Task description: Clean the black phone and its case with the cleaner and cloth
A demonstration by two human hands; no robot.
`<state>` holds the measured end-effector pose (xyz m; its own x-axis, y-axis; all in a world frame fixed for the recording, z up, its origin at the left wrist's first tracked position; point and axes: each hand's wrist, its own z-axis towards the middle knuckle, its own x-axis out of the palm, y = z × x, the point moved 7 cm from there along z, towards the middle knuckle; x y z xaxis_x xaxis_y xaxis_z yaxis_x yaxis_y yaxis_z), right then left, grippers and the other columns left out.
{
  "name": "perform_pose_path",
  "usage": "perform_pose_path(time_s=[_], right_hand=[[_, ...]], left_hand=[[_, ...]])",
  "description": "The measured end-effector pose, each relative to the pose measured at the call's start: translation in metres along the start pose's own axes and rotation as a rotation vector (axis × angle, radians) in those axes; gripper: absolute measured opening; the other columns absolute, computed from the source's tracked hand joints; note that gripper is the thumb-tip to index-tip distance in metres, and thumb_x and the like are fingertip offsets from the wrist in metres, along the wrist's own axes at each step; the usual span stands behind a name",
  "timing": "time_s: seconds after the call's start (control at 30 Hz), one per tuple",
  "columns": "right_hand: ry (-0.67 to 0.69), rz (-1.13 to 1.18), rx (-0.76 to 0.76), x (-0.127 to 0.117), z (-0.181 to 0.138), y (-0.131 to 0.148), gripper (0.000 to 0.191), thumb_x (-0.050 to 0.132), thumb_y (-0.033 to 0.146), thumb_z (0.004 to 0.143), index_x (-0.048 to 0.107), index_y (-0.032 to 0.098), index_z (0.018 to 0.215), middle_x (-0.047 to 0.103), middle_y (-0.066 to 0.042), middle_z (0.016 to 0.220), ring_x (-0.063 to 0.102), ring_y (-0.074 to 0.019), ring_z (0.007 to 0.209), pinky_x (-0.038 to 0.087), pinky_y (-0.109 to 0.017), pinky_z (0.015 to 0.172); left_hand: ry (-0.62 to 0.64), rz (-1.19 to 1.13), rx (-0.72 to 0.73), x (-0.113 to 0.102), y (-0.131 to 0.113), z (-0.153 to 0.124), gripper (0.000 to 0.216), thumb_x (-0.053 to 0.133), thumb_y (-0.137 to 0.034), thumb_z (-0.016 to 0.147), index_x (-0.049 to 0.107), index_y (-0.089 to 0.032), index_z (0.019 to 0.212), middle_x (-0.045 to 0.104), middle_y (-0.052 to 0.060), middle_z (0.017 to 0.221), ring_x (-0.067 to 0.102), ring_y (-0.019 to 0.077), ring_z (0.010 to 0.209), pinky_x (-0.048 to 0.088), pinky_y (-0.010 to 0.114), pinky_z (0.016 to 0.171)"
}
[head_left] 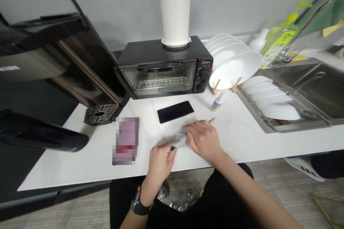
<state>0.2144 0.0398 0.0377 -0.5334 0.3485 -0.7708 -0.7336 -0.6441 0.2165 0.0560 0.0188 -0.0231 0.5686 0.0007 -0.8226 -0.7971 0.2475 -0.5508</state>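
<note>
A light grey cloth [180, 139] lies bunched between my two hands, above the front part of the white counter. My left hand [160, 159], with a watch on its wrist, is closed, and a small thin dark item [171, 149] sticks out at its fingers. Its kind is not clear, as the fingers hide most of it. My right hand [202, 139] presses its bent fingers together over the cloth. Past its knuckles a narrow grey tip [212, 120] shows. Just beyond the hands are a black phone [175, 111] and a small bottle with a white cap [217, 102].
On the white counter [88, 164] lies a blurred purple packet [126, 141]. A toaster oven [163, 75] bears a white cup [175, 19] of chopsticks. Plates [236, 68] stand in a rack beside the sink [309, 89]. A dark appliance [88, 61] rises at left.
</note>
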Motion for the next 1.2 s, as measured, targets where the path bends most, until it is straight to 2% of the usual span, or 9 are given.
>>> perform_pose_path(time_s=[0.13, 0.4, 0.57, 0.67, 0.77, 0.9, 1.0, 1.1, 1.2], right_hand=[[-0.032, -0.039, 0.16, -0.006, 0.006, -0.031, 0.035, 0.044, 0.017, 0.1, 0.075, 0.019, 0.084, 0.078, -0.005, 0.08, 0.066, -0.023, 0.077, 0.043, -0.041, 0.086], [0.045, 0.054, -0.032, 0.016, -0.006, 0.069, 0.034, 0.046, 0.023, 0.103, 0.072, 0.01, 0.121, 0.079, -0.009, 0.107, 0.068, -0.0238, 0.095, 0.045, -0.04, 0.093], [0.033, -0.077, 0.072, -0.013, -0.022, -0.006, 0.038, 0.038, 0.024, 0.107, 0.075, 0.016, 0.101, 0.078, -0.008, 0.091, 0.067, -0.0236, 0.083, 0.045, -0.039, 0.083], [-0.033, -0.124, 0.191, -0.017, -0.016, -0.026, 0.039, 0.038, 0.02, 0.107, 0.075, 0.017, 0.095, 0.079, -0.008, 0.092, 0.07, -0.0241, 0.089, 0.044, -0.043, 0.097], [-0.078, -0.037, 0.149, -0.001, -0.007, 0.014, 0.035, 0.04, 0.019, 0.105, 0.075, 0.018, 0.106, 0.08, -0.006, 0.103, 0.069, -0.0246, 0.109, 0.037, -0.045, 0.112], [-0.007, 0.07, -0.059, 0.017, -0.002, 0.064, 0.035, 0.042, 0.024, 0.105, 0.072, 0.014, 0.121, 0.079, -0.009, 0.113, 0.069, -0.0231, 0.11, 0.045, -0.04, 0.103], [0.006, 0.025, -0.035, 0.006, -0.001, 0.028, 0.037, 0.041, 0.026, 0.107, 0.074, 0.014, 0.118, 0.079, -0.009, 0.108, 0.07, -0.0241, 0.103, 0.048, -0.04, 0.095], [-0.006, -0.019, 0.1, -0.006, 0.001, -0.025, 0.039, 0.039, 0.023, 0.107, 0.078, 0.018, 0.105, 0.081, -0.007, 0.101, 0.072, -0.0251, 0.102, 0.047, -0.044, 0.097], [-0.043, -0.018, 0.194, -0.003, 0.006, -0.026, 0.039, 0.04, 0.019, 0.106, 0.079, 0.02, 0.104, 0.082, -0.004, 0.102, 0.069, -0.0265, 0.117, 0.038, -0.048, 0.111]], left_hand=[[-0.013, -0.147, 0.01, -0.003, -0.007, 0.003, 0.026, 0.056, -0.031, 0.103, 0.08, -0.024, 0.111, 0.083, 0.005, 0.091, 0.072, 0.0166, 0.068, 0.047, 0.024, 0.065], [0.027, 0.109, 0.021, 0.005, 0.001, 0.0, 0.021, 0.059, -0.012, 0.084, 0.072, -0.016, 0.068, 0.073, 0.01, 0.064, 0.067, 0.0226, 0.057, 0.039, 0.029, 0.056], [0.057, -0.049, 0.066, 0.0, -0.01, -0.004, 0.037, 0.054, -0.004, 0.086, 0.082, -0.024, 0.101, 0.083, 0.005, 0.093, 0.073, 0.0192, 0.07, 0.049, 0.027, 0.067], [0.036, -0.174, 0.065, -0.003, -0.013, -0.002, 0.046, 0.053, -0.009, 0.094, 0.075, -0.034, 0.126, 0.083, 0.001, 0.109, 0.074, 0.0163, 0.074, 0.051, 0.025, 0.07], [0.003, -0.061, 0.029, -0.001, -0.007, 0.0, 0.028, 0.055, -0.017, 0.097, 0.081, -0.021, 0.104, 0.083, 0.008, 0.089, 0.074, 0.0207, 0.07, 0.05, 0.027, 0.066], [-0.007, 0.116, 0.058, 0.003, -0.002, 0.0, 0.02, 0.059, -0.011, 0.086, 0.077, -0.013, 0.079, 0.078, 0.013, 0.074, 0.073, 0.026, 0.066, 0.047, 0.031, 0.061], [0.013, 0.046, 0.046, 0.003, -0.001, 0.0, 0.025, 0.059, -0.019, 0.094, 0.078, -0.016, 0.079, 0.077, 0.009, 0.071, 0.071, 0.0221, 0.062, 0.046, 0.029, 0.061], [-0.003, -0.098, 0.011, -0.001, -0.004, 0.002, 0.027, 0.057, -0.032, 0.103, 0.081, -0.021, 0.104, 0.082, 0.007, 0.084, 0.072, 0.0189, 0.066, 0.048, 0.027, 0.065], [-0.007, -0.102, 0.0, -0.003, -0.006, 0.003, 0.026, 0.057, -0.033, 0.103, 0.081, -0.023, 0.11, 0.083, 0.007, 0.092, 0.074, 0.0193, 0.071, 0.047, 0.026, 0.065]])
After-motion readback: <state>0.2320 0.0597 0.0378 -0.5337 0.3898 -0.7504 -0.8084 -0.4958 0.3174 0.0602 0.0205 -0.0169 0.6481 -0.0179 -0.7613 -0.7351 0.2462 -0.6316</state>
